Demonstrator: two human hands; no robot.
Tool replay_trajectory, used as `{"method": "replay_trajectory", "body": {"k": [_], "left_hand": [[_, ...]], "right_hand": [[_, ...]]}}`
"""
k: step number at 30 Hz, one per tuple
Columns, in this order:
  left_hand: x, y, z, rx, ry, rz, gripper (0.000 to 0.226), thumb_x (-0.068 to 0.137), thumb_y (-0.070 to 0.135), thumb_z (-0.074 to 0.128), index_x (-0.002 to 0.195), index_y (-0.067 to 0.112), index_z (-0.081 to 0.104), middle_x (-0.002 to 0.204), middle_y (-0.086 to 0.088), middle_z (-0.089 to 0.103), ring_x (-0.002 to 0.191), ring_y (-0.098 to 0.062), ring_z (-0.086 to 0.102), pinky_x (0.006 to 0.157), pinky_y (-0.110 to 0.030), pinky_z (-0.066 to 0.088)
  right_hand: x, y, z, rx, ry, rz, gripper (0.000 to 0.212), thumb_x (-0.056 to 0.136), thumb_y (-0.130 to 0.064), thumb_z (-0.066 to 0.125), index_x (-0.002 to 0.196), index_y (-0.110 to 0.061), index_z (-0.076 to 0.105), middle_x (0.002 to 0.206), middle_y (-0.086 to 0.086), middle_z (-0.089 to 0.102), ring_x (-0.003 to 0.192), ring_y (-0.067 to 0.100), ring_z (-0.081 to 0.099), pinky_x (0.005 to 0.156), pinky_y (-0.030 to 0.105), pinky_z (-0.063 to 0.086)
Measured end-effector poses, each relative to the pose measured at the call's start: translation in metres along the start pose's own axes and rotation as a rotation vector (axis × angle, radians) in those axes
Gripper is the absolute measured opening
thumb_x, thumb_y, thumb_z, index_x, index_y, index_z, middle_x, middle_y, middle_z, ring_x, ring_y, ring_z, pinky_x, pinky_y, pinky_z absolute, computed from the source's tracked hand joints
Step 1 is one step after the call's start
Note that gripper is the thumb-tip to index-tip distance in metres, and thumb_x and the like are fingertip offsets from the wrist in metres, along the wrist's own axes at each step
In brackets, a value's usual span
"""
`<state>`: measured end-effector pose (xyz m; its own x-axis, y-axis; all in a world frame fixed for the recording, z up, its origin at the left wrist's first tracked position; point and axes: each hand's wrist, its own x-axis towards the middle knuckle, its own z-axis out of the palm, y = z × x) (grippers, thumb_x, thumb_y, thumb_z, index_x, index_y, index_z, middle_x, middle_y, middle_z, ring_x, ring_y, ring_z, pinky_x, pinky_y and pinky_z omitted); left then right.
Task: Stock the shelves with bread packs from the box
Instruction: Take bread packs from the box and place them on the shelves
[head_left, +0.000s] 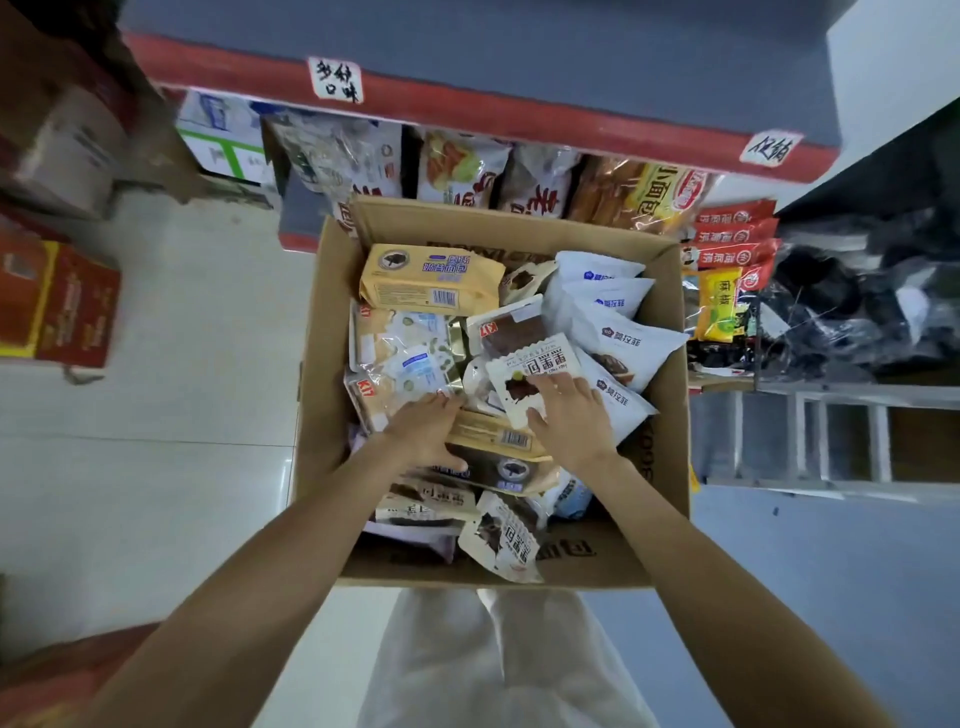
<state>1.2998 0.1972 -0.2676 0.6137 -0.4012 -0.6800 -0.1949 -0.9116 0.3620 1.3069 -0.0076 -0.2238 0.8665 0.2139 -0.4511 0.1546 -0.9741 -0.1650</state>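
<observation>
Bread packs fill the cardboard box (322, 364) that stands on the floor at your feet, directly below the shelf (467, 111). Nearest you, a cream pack (506, 540) lies against the near wall of the box. Your left hand (423, 428) reaches into the box, its fingers curled over the left end of a tan pack (498, 439) with a barcode, thumb along the near side. Your right hand (569, 415) is just beside it, fingers spread wide and laid flat on a white pack (535, 371) with a dark window; the thumb touches the pack's near edge. Beyond your hands, a second tan pack (431, 278) lies at the far left of the box, and white pouches (618, 332) stand in a row along the right wall. Farther still, more packs (462, 169) sit on the lower shelf under the red edge.
</observation>
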Motion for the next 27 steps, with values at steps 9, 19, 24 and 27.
{"method": "replay_trajectory", "body": {"k": [9,19,24,27], "left_hand": [[-0.036,-0.042,-0.016,0.000,0.230,-0.048,0.075,0.076,0.048,0.070,0.138,0.025,0.035,0.136,-0.004,0.039,0.127,-0.021,0.035,0.107,-0.037,0.034],[-0.035,-0.053,-0.016,0.049,0.306,-0.069,0.072,0.076,0.048,0.070,0.135,0.024,0.038,0.134,-0.001,0.049,0.124,-0.019,0.045,0.106,-0.033,0.033],[-0.052,-0.057,-0.034,0.049,0.340,-0.136,0.070,0.075,0.043,0.072,0.133,0.021,0.040,0.133,-0.001,0.048,0.124,-0.020,0.042,0.099,-0.034,0.042],[-0.067,-0.061,-0.049,0.011,0.351,-0.192,0.071,0.073,0.043,0.073,0.133,0.022,0.041,0.131,0.001,0.048,0.124,-0.021,0.041,0.094,-0.037,0.046]], "right_hand": [[0.120,-0.044,-0.047,0.031,0.144,-0.306,0.050,0.090,-0.023,0.057,0.138,-0.019,0.044,0.139,0.010,0.042,0.128,0.031,0.036,0.107,0.043,0.031],[0.201,-0.089,-0.040,-0.345,-0.127,-0.323,0.089,0.081,-0.033,0.070,0.146,-0.044,0.010,0.143,0.018,0.027,0.124,0.042,0.031,0.100,0.055,0.031],[0.158,-0.080,-0.092,-0.336,0.094,-0.373,0.073,0.082,-0.034,0.068,0.143,-0.037,0.028,0.140,0.019,0.036,0.125,0.041,0.034,0.098,0.053,0.035],[0.111,-0.048,-0.122,0.111,-0.004,-0.276,0.073,0.078,-0.035,0.071,0.141,-0.034,0.033,0.132,0.011,0.050,0.118,0.034,0.048,0.094,0.045,0.045]]}}
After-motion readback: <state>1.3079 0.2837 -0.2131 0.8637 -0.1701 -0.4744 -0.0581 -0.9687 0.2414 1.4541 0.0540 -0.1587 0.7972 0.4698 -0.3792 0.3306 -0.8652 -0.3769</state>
